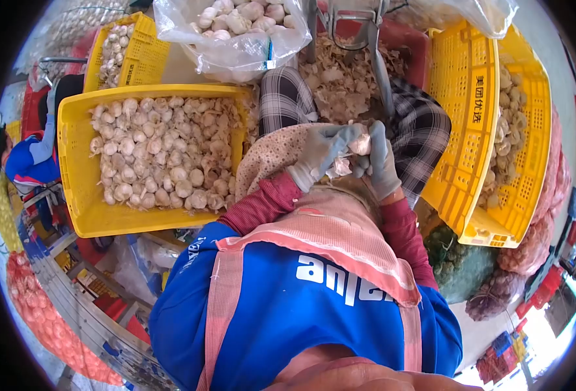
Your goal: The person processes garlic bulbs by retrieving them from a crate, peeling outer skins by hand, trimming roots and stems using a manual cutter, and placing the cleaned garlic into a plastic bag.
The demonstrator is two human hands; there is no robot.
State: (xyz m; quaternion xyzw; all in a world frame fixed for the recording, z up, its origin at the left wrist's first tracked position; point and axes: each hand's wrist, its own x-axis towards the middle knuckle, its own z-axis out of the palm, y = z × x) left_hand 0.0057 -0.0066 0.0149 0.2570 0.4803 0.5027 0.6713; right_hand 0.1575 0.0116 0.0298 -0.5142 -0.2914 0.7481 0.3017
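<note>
In front of my lap, my left hand [324, 152] and my right hand [382, 159], both in grey gloves, come together around a garlic bulb [360, 144]. The fingers of both hands are closed on it. Just below the bulb, a pale piece with purplish-white skin [342, 167] shows between the gloves; I cannot make out whether it is a second bulb or loose peel. To the left stands a yellow crate [73, 189] full of garlic bulbs [161, 153]. Beyond my hands, a red tub [413, 44] holds dry garlic skins [333, 85].
A metal frame [380, 72] rises over the tub. At the top, a clear plastic bag [219, 60] holds garlic. Yellow crates [460, 140] with garlic stand at right, beside mesh sacks [529, 244]. Another person [34, 153] sits at far left, near a red net sack [47, 313].
</note>
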